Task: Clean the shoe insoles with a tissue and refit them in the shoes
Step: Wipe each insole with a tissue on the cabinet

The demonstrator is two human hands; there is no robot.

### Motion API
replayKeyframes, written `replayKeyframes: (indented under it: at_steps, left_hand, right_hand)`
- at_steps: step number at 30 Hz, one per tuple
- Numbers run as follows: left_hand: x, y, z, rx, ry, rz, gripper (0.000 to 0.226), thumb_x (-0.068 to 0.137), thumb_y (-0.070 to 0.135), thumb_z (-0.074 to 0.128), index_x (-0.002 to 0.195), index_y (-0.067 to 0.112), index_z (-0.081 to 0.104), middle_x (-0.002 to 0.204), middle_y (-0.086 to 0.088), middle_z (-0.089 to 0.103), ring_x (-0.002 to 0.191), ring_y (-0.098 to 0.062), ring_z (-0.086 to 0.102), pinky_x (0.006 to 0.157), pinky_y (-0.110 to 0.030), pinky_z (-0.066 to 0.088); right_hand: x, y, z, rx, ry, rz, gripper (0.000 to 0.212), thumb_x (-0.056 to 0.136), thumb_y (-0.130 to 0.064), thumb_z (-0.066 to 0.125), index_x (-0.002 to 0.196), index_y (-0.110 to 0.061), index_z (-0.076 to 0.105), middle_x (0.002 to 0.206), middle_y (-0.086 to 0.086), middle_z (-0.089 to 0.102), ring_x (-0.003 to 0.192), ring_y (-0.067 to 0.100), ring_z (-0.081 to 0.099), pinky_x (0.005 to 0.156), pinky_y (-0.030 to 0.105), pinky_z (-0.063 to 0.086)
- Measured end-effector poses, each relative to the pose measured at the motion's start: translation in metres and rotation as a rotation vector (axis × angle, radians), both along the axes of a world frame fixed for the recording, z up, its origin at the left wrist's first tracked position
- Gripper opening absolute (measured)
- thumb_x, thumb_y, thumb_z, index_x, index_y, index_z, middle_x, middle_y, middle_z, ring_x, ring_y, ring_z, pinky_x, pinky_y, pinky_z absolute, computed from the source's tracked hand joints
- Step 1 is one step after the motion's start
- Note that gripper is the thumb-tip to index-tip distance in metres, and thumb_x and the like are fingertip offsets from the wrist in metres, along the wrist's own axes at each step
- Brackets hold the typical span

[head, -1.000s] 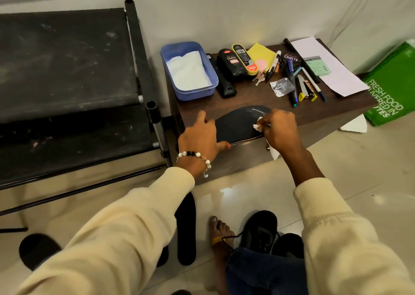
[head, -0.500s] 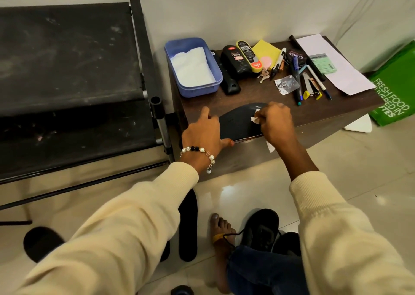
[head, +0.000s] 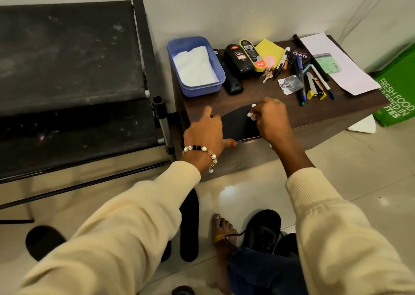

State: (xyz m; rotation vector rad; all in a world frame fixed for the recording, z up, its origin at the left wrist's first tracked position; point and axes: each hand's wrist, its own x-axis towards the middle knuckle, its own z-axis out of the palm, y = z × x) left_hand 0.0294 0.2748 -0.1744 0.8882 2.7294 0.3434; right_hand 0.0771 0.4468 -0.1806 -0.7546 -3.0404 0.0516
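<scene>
Bench (head: 258, 92): the front edge is crowded by the work; the insole is laid right at that edge, so a hard stroke toward the person is judged likely to carry it off onto the floor.
Floor (head: 359, 182): a second insole (head: 189, 225) is lying there beside a bare foot, with a black shoe (head: 262, 230) just right of the foot; it could be stepped on and dirtied again before refitting.
Blue tub (head: 195, 67): spare white tissue is held inside, well behind the hands; no risk is seen here.
Insole (head: 238, 124): it is lying flat on the bench between the two hands, its near side at or just past the edge.
Left hand (head: 205, 131): the heel end is pressed down with the fingers spread and fairly straight; if that pressure is eased, the insole is expected to slide under the wiping.
Right hand (head: 270, 120): a wad of tissue is pinched in curled fingers against the insole.
Tissue (head: 251, 114): only a small white scrap is showing; it may tear or shed bits under firm rubbing.
</scene>
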Motion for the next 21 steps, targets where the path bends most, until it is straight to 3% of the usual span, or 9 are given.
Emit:
replayKeyframes:
  at_steps: [3,9,16,21]
  left_hand:
    - [-0.002,0.0,0.001,-0.009,-0.003,-0.005,0.072,0.07,0.061,0.073,0.123,0.016,0.055,0.129,-0.001,0.039,0.087,-0.029,0.06,0.062,-0.034,0.046]
    - [-0.003,0.001,0.003,-0.014,-0.007,-0.01,0.073,0.07,0.062,0.073,0.124,0.016,0.055,0.13,-0.001,0.04,0.087,-0.027,0.059,0.06,-0.032,0.042]
    - [-0.002,0.0,0.002,-0.016,-0.005,0.0,0.07,0.07,0.061,0.073,0.121,0.016,0.056,0.126,-0.001,0.04,0.085,-0.028,0.059,0.06,-0.033,0.042]
    - [-0.002,0.0,0.004,-0.022,-0.015,-0.01,0.074,0.07,0.062,0.072,0.126,0.016,0.053,0.132,-0.002,0.039,0.086,-0.026,0.058,0.061,-0.032,0.041]
  right_hand:
    - [-0.003,-0.001,0.003,-0.062,-0.009,0.122,0.029,0.089,-0.008,0.057,0.117,-0.013,0.067,0.12,0.012,0.057,0.111,0.031,0.051,0.092,0.034,0.041]
    - [-0.004,-0.001,-0.001,-0.034,0.06,-0.15,0.033,0.088,-0.005,0.059,0.121,-0.005,0.061,0.123,0.015,0.053,0.11,0.028,0.049,0.087,0.032,0.044]
    - [-0.013,-0.009,0.002,-0.033,0.004,0.134,0.039,0.09,0.0,0.053,0.127,-0.01,0.059,0.13,0.013,0.052,0.117,0.033,0.043,0.096,0.038,0.04]
    - [0.001,0.006,-0.001,-0.006,0.09,-0.109,0.037,0.087,0.002,0.056,0.123,-0.005,0.06,0.124,0.014,0.053,0.113,0.03,0.046,0.09,0.032,0.042]
